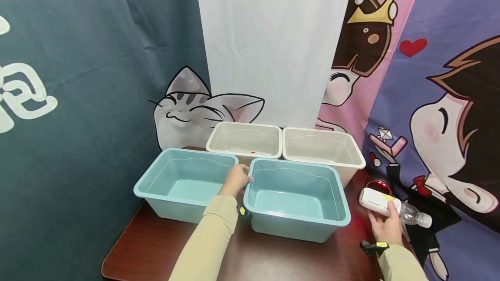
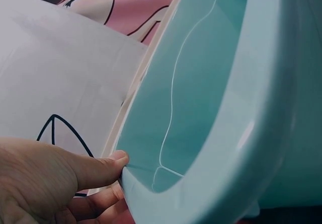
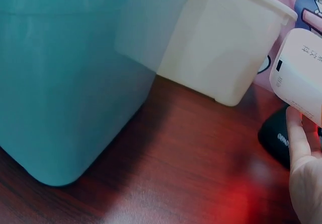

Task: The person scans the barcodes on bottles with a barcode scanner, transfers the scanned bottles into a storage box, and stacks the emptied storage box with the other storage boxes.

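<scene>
My left hand (image 1: 236, 180) pinches the left rim of the right-hand light-blue plastic bin (image 1: 297, 228). In the left wrist view, the thumb lies on top of that rim and the other fingers go beneath it. At the right side of the table, my right hand (image 1: 386, 225) holds a clear plastic bottle (image 1: 412, 214) with a white label and white cap. The bottle lies sideways, its cap pointing right. Only the white, label-covered end of the bottle (image 3: 302, 73) shows in the right wrist view.
A second light-blue bin (image 1: 172, 206) stands to the left. Behind are two cream bins, the left one (image 1: 244, 125) with a small red spot inside, the right one (image 1: 353, 165) nearer the curtain. A black, red-glowing device (image 3: 275, 136) sits on the brown table (image 1: 258, 259).
</scene>
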Demonstrator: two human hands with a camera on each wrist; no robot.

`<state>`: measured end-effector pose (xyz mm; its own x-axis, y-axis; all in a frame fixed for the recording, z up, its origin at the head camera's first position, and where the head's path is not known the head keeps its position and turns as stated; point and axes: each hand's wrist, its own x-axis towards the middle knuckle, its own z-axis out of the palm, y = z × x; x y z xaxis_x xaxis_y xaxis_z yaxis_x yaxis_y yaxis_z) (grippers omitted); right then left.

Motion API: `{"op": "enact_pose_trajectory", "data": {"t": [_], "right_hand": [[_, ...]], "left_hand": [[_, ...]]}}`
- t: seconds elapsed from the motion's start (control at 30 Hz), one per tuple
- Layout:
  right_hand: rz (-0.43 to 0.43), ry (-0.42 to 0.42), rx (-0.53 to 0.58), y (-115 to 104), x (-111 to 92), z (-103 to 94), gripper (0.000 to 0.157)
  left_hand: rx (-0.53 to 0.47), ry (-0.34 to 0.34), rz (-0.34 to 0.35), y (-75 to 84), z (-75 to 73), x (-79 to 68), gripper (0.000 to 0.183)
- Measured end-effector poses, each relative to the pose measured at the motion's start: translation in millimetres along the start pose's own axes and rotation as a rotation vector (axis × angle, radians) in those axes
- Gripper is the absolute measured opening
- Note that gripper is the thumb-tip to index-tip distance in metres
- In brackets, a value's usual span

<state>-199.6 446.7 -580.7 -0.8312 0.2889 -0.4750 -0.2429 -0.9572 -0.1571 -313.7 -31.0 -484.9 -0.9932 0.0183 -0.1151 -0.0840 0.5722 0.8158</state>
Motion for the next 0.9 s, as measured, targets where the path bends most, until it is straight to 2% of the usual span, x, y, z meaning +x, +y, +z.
{"op": "enact_pose_trajectory", "data": {"t": [0.2, 0.4, 0.57, 0.9], "right_hand": [[-0.032, -0.052, -0.043, 5.5, -2.2, 15.6, 0.049], [-0.058, -0.138, -0.066, 9.4, -3.3, 32.7, 0.049], [-0.090, -0.156, -0.085, 14.1, -6.1, 48.4, 0.047], [-0.079, -0.208, -0.127, 24.7, -9.4, 81.1, 0.040]], "left_hand": [[0.003, 0.006, -0.003, -0.3, 0.6, -1.1, 0.044], [-0.010, 0.000, -0.016, 0.1, 0.7, -0.1, 0.042], [-0.003, 0.006, -0.004, 0.1, 0.9, -1.9, 0.042], [0.001, 0.005, -0.011, -1.3, 0.1, -0.3, 0.042]]}}
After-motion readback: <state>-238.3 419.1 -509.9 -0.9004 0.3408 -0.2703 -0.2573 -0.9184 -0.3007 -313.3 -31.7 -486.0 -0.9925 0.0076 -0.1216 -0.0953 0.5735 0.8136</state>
